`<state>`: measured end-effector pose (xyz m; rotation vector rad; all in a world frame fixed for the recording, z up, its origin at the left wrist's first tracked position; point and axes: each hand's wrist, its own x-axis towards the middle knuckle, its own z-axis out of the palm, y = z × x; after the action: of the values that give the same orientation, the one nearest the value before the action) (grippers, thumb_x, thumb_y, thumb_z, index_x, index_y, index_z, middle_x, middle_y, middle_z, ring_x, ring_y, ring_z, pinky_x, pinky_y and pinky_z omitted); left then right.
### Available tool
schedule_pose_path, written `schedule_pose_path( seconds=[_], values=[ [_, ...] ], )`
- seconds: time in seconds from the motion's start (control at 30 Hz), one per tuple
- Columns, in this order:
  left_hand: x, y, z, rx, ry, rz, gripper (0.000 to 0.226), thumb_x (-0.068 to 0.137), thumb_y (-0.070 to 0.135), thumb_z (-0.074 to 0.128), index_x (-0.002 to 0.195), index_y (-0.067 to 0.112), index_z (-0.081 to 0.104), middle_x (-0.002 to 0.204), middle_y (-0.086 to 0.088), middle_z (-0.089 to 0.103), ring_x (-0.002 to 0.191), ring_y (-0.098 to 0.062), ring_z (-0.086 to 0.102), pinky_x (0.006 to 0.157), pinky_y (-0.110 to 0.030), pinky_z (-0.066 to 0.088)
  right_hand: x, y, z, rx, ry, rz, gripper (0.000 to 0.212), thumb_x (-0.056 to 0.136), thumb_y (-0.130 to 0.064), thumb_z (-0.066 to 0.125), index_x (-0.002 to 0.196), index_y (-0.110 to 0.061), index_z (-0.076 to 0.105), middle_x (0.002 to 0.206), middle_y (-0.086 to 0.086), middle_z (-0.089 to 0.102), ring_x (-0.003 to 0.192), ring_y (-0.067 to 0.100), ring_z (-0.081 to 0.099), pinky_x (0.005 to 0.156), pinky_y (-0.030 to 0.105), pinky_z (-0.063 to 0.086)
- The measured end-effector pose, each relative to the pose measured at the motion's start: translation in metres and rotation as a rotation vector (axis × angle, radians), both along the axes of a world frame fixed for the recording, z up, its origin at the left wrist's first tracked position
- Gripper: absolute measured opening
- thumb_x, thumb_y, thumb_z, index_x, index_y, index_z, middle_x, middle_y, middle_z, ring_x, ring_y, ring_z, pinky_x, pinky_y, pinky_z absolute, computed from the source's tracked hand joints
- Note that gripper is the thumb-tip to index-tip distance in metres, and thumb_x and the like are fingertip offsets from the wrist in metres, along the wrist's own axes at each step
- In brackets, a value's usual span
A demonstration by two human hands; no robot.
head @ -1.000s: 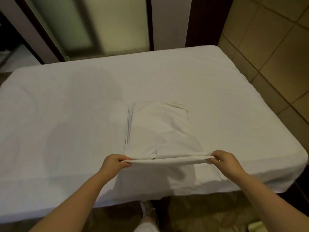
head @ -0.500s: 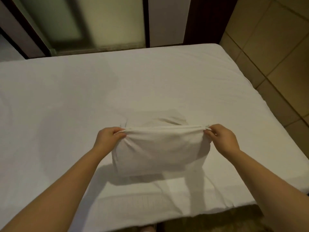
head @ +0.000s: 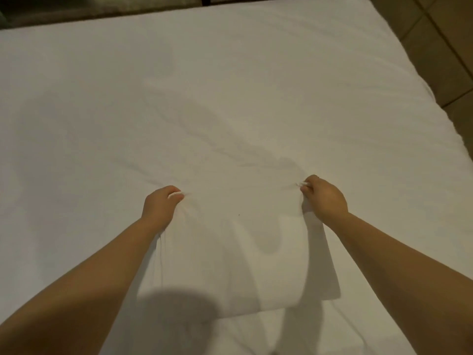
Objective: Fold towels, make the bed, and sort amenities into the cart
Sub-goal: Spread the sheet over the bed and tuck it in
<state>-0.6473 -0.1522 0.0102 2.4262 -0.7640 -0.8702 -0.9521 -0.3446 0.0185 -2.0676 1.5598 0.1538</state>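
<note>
Towel [head: 238, 252] farther up bed [head: 230, 85], corners between fingers [head: 176, 198] of left hand [head: 160, 206], right hand [head: 325, 198]

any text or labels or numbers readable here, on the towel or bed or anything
None: no word, label, brand, number or sign can be read in the head view.
The white towel, pinched at its far corners by the left hand and right hand, shows no tag or print.
The white bed sheet is plain.
The tiled floor is unmarked.

Dim warm light, soft shadows, wide-angle distortion
</note>
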Motion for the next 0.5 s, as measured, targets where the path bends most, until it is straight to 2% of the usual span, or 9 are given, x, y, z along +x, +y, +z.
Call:
schedule_pose_path(
  seconds=[0.07,0.1,0.17,0.23,0.3,0.37,0.43,0.5],
  values=[
    [-0.001,0.0,-0.013,0.001,0.035,0.058,0.009,0.092,0.021,0.059,0.089,0.013,0.061,0.088,-0.003,0.061,0.086,-0.024,0.055,0.065,-0.029,0.037,0.003,0.002,-0.014,0.123,-0.038,-0.114,0.036,0.1,-0.03,0.042,0.13,-0.012,0.042,0.102,0.009,0.06,0.091,0.03,0.056,0.071,0.033,0.038],
    [-0.002,0.001,-0.017,0.01,0.05,0.098,0.012,0.091,0.024,0.059,0.096,0.012,0.059,0.094,-0.004,0.06,0.09,-0.026,0.055,0.067,-0.03,0.039,0.005,0.004,-0.019,0.187,-0.057,-0.188,0.045,0.1,-0.033,0.042,0.139,-0.012,0.033,0.114,0.013,0.059,0.102,0.033,0.056,0.078,0.036,0.04],
    [-0.004,0.005,-0.025,0.079,0.042,0.171,0.036,0.091,0.034,0.06,0.117,0.011,0.052,0.116,-0.01,0.053,0.105,-0.031,0.053,0.083,-0.036,0.043,0.008,0.011,-0.025,0.277,-0.096,-0.313,0.056,0.099,-0.039,0.041,0.145,-0.009,0.025,0.135,0.017,0.051,0.121,0.037,0.049,0.094,0.04,0.038],
    [-0.007,0.012,-0.028,0.153,0.006,0.243,0.062,0.089,0.048,0.058,0.135,0.011,0.042,0.134,-0.017,0.044,0.12,-0.038,0.046,0.098,-0.044,0.04,0.005,0.014,-0.027,0.336,-0.141,-0.378,0.061,0.098,-0.046,0.041,0.144,-0.008,0.03,0.14,0.016,0.047,0.125,0.036,0.046,0.1,0.041,0.035],
    [-0.013,0.022,-0.025,0.163,0.031,0.298,0.079,0.085,0.058,0.056,0.146,0.015,0.029,0.144,-0.019,0.036,0.129,-0.04,0.039,0.106,-0.048,0.034,-0.002,0.015,-0.025,0.438,-0.182,-0.418,0.071,0.089,-0.059,0.049,0.14,-0.01,0.04,0.136,0.012,0.051,0.121,0.034,0.05,0.102,0.041,0.038],
    [-0.02,0.034,-0.021,0.137,0.165,0.338,0.095,0.078,0.065,0.059,0.15,0.018,0.018,0.15,-0.016,0.031,0.133,-0.038,0.036,0.109,-0.047,0.032,-0.011,0.017,-0.021,0.596,-0.299,-0.463,0.083,0.071,-0.072,0.061,0.131,-0.015,0.054,0.126,0.007,0.061,0.11,0.028,0.06,0.1,0.042,0.044],
    [-0.027,0.05,-0.013,0.121,0.38,0.39,0.114,0.063,0.074,0.067,0.15,0.018,0.019,0.148,-0.013,0.038,0.129,-0.035,0.044,0.107,-0.047,0.037,-0.016,0.023,-0.012,0.755,-0.406,-0.508,0.061,0.079,-0.054,0.066,0.122,-0.012,0.061,0.113,0.009,0.068,0.094,0.024,0.067,0.085,0.037,0.053],
    [-0.033,0.065,-0.002,0.044,0.658,0.451,0.123,0.038,0.073,0.08,0.139,0.013,0.043,0.126,-0.01,0.062,0.109,-0.029,0.063,0.092,-0.042,0.051,-0.018,0.034,0.0,0.815,-0.431,-0.504,0.042,0.087,-0.034,0.065,0.117,-0.005,0.063,0.101,0.011,0.071,0.085,0.024,0.069,0.071,0.032,0.054]
  ],
)
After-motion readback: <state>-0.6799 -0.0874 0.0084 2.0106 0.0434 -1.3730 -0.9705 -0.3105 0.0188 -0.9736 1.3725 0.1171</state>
